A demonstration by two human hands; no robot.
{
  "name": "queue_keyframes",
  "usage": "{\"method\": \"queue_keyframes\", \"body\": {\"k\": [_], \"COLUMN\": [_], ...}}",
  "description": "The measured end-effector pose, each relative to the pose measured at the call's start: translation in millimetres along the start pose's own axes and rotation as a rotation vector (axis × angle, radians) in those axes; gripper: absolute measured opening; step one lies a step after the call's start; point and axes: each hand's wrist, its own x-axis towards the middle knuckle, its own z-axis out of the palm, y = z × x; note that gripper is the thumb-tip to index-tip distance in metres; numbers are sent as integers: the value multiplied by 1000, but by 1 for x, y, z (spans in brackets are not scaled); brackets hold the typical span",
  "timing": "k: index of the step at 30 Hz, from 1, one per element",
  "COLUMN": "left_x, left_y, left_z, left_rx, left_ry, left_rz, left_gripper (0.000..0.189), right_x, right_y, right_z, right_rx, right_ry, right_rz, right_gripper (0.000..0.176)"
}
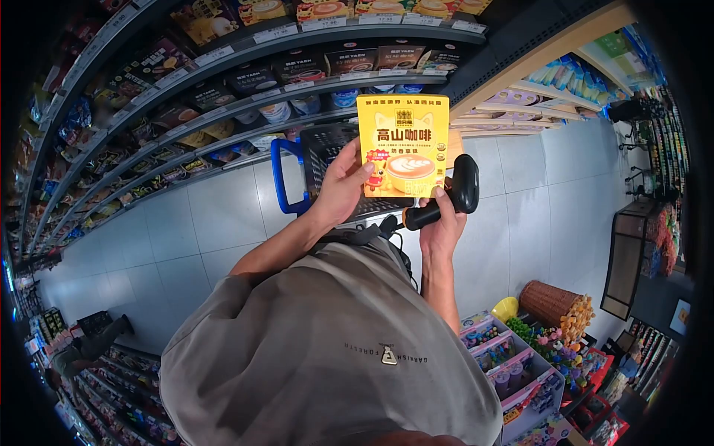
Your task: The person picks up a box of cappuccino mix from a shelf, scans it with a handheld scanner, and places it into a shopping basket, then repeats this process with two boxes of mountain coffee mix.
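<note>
A yellow coffee box (403,134) is held up in front of me, its printed front with a latte cup facing me. My left hand (343,182) grips its left edge, thumb on the front and the other fingers behind. At the lower right corner, my right hand (444,221) pinches the box with the thumb on its face. A black device with a rounded head (466,183) and a thick stem lies against my right hand; I cannot tell whether the fingers also grip it. Behind the box is a dark shopping basket (318,152) with a blue handle (279,176).
Shelves (256,97) of boxed coffee and other packets curve along the left and top. Grey floor tiles (223,212) spread around me. A display stand (520,372) and a tipped wicker basket (549,303) are at lower right. Another person (93,346) is at far lower left.
</note>
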Motion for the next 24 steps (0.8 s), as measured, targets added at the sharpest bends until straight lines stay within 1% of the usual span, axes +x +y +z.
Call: {"method": "queue_keyframes", "body": {"k": [3, 11, 17, 23, 24], "left_x": [-1, 1, 0, 3, 3], "left_y": [1, 1, 0, 0, 0], "left_z": [1, -1, -1, -3, -4], "left_rx": [32, 58, -11, 12, 53], "left_ry": [15, 40, 56, 54, 56], "left_rz": [-1, -14, -67, -57, -47], "left_gripper": [46, 45, 41, 40, 41], "right_x": [0, 2, 4, 5, 4], "right_y": [-2, -9, -9, -11, -12], "right_z": [-1, 7, 7, 10, 11], "right_rx": [48, -11, -16, 1, 0], "right_ry": [-8, -13, 33, 47, 50], "right_rz": [51, 32, -7, 10, 12], "right_gripper": [32, 37, 39, 40, 40]}}
